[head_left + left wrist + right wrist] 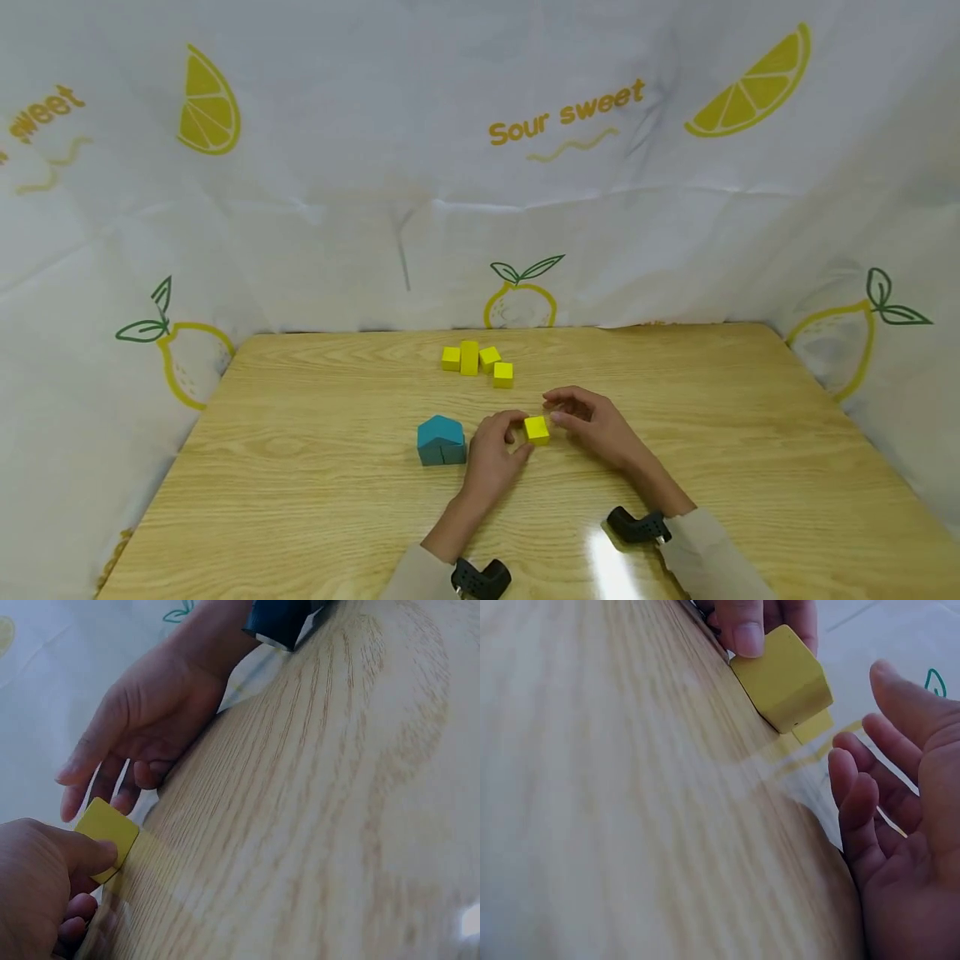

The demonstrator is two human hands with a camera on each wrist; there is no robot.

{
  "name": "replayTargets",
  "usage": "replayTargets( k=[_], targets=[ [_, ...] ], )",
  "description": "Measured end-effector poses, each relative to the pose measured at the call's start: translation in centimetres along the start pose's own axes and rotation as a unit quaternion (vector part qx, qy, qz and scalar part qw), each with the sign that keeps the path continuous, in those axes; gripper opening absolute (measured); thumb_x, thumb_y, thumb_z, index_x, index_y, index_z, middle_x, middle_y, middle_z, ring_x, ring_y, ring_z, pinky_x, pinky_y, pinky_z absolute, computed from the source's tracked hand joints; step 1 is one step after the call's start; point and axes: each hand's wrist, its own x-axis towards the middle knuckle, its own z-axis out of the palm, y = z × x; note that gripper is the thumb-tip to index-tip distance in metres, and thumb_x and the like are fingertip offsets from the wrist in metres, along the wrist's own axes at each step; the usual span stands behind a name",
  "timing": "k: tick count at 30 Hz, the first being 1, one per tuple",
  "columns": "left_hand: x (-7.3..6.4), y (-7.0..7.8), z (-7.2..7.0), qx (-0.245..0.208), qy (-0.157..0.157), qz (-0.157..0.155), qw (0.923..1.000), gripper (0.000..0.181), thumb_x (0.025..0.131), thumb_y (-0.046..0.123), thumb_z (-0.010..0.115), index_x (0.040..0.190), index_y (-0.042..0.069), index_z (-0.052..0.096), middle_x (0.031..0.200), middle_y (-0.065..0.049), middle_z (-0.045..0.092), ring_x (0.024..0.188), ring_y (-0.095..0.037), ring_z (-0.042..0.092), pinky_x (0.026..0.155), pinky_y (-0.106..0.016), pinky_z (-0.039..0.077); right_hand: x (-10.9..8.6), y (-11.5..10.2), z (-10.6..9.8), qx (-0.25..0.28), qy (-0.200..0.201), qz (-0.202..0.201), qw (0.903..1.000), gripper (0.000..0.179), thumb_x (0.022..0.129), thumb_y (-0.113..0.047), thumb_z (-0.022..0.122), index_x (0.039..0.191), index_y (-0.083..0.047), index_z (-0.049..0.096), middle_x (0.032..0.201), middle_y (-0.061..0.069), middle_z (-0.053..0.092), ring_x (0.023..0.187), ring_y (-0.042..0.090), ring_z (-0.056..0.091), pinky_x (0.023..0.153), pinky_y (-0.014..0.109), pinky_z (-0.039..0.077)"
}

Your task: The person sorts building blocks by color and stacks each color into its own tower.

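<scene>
My left hand (495,457) pinches a small yellow cube (536,430) between thumb and fingers at the middle of the wooden table. In the left wrist view the thumb lies across one face of this yellow cube (109,836). My right hand (600,429) is just right of the cube, apart from it, with its fingers loosely bent and nothing in them. The right wrist view has the right palm (922,817) turned toward the cube. Close by the left hand's left side stands a blue house-shaped group of blocks (441,442) with a pointed top and a seam below.
Farther back on the table (315,417) are more yellow blocks: a taller block (469,358) with a cube (451,359) at its left, a tilted cube (489,358) at its right and another cube (503,376) nearer me. A lemon-printed cloth (360,250) hangs behind.
</scene>
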Motion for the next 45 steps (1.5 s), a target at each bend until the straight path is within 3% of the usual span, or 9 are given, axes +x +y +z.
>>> replayTargets(
  k=[8, 20, 31, 45],
  targets=[
    [0.0, -0.1, -0.1, 0.001, -0.005, -0.001, 1.0, 0.035, 0.077, 0.006, 0.08, 0.109, 0.009, 0.065, 0.075, 0.002, 0.05, 0.071, -0.009, 0.043, 0.061, -0.023, 0.037, 3.0, 3.2, 0.3, -0.005, 0.016, 0.017, 0.9997, 0.04, 0.094, -0.02, 0.064, 0.129, -0.004, 0.057, 0.123, 0.014, 0.059, 0.097, 0.028, 0.06, 0.081, 0.031, 0.047],
    [0.0, 0.1, -0.3, -0.005, -0.012, -0.01, 0.9999, 0.034, 0.078, 0.007, 0.079, 0.109, 0.01, 0.065, 0.074, 0.004, 0.048, 0.071, -0.009, 0.042, 0.061, -0.022, 0.037, 6.8, 2.8, 1.1, -0.067, -0.015, 0.054, 0.9962, 0.046, 0.089, -0.024, 0.07, 0.131, -0.011, 0.055, 0.124, 0.008, 0.059, 0.086, 0.019, 0.06, 0.079, 0.034, 0.048],
    [0.2, -0.2, -0.2, 0.001, -0.009, -0.001, 1.0, 0.035, 0.077, 0.007, 0.08, 0.109, 0.01, 0.065, 0.074, 0.003, 0.048, 0.07, -0.008, 0.042, 0.061, -0.021, 0.036, 8.3, 3.2, 2.1, -0.071, -0.005, 0.063, 0.9955, 0.047, 0.086, -0.025, 0.074, 0.128, -0.012, 0.057, 0.119, 0.009, 0.061, 0.082, 0.018, 0.061, 0.075, 0.031, 0.05],
    [0.1, 0.1, -0.3, 0.006, -0.01, 0.0, 0.9999, 0.035, 0.078, 0.009, 0.08, 0.109, 0.01, 0.065, 0.074, 0.003, 0.047, 0.07, -0.008, 0.04, 0.061, -0.021, 0.035, 8.7, 2.6, 2.6, -0.083, 0.007, 0.066, 0.9943, 0.041, 0.086, -0.023, 0.073, 0.123, -0.013, 0.061, 0.112, 0.006, 0.062, 0.076, 0.016, 0.06, 0.069, 0.033, 0.049]
  ],
)
